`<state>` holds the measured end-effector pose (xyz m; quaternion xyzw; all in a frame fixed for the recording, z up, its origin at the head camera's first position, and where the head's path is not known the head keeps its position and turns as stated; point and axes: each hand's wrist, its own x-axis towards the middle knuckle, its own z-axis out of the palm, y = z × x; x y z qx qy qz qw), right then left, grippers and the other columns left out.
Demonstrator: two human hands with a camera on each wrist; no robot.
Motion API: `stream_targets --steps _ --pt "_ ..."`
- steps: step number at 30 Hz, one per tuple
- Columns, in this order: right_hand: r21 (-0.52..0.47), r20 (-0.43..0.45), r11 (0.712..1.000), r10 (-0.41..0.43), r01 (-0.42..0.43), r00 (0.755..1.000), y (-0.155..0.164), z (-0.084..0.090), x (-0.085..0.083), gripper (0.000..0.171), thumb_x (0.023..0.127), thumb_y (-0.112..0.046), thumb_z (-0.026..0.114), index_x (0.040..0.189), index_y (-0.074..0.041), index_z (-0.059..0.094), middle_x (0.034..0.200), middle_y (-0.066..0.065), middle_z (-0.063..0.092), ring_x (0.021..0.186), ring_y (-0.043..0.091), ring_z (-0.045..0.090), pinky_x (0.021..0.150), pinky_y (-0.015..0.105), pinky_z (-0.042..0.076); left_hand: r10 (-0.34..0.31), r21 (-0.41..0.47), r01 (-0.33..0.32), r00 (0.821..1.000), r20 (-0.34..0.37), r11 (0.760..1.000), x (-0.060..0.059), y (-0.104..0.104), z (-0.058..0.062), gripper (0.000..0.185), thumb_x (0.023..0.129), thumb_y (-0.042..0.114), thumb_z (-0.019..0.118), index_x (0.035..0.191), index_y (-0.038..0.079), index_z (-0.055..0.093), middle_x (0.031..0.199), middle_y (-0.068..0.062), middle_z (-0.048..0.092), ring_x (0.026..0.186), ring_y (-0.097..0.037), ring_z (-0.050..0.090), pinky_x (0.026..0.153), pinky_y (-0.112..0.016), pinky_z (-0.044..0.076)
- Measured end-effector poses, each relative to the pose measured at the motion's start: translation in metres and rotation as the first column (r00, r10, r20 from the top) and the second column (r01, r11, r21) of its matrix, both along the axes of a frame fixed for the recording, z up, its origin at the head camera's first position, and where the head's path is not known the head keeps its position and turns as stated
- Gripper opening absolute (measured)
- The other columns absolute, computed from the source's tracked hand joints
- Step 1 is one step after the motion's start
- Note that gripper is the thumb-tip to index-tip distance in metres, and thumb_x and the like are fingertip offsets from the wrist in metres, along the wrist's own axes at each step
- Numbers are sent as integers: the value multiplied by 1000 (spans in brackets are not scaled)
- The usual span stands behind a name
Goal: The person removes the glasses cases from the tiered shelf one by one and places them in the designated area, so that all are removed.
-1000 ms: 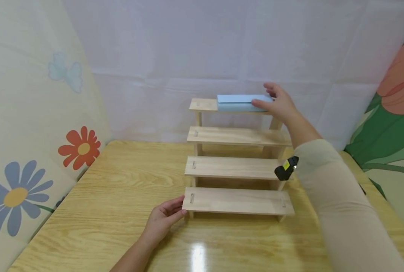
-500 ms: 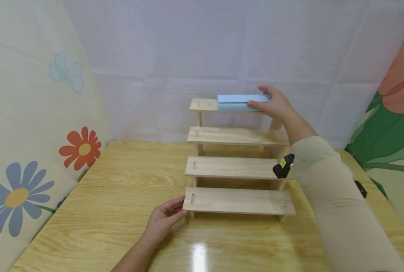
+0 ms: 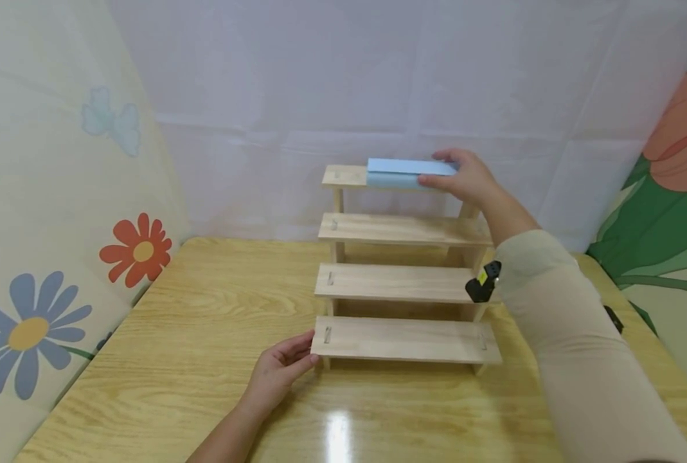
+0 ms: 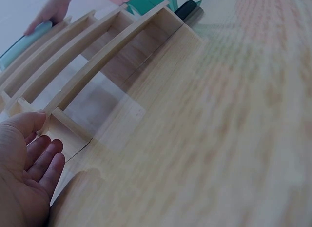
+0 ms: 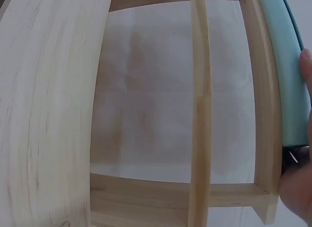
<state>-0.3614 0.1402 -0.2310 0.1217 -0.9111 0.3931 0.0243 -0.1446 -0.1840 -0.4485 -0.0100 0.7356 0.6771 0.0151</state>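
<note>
Right hand (image 3: 470, 180) on blue box (image 3: 403, 172) (head view) — rack (image 5: 200, 114) underside

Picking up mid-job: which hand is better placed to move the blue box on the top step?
Probably right: the right hand grips the blue box atop the wooden rack; the left hand rests at its bottom step.

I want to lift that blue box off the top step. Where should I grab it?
Grip the blue box at its right end, coming from the right side, thumb in front and fingers behind, as the right hand does. It lies flat and long on the top step, so the short end probably fits a hand best.
</note>
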Motion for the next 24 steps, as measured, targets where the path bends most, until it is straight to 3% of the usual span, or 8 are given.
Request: stream_targets --steps 8,19,24 --pt "45 12 999 27 -27 1000 -1 0 0 75 83 -38 77 144 -8 45 145 16 48 129 32 44 113 50 35 -4 8 4 1000 -9 1000 -1 -1 -1 46 86 -1 70 130 -8 56 127 -25 63 97 -2 65 84 -17 56" --pt "14 1 1000 6 -6 1000 -2 -6 5 72 82 -40 79 142 -14 50 146 12 49 130 30 45 113 51 36 17 6 -18 1000 25 1000 1 1 1 45 87 0 70 129 -7 58 124 -23 65 96 -3 65 83 -17 56" --pt "-9 -27 1000 5 -5 1000 -1 -8 7 70 81 -37 80 140 -12 52 143 14 52 127 30 48 112 49 37 27 2 -27 999 28 1000 1 2 -1 44 86 -1 70 128 -6 59 123 -22 66 97 -4 66 83 -18 56"
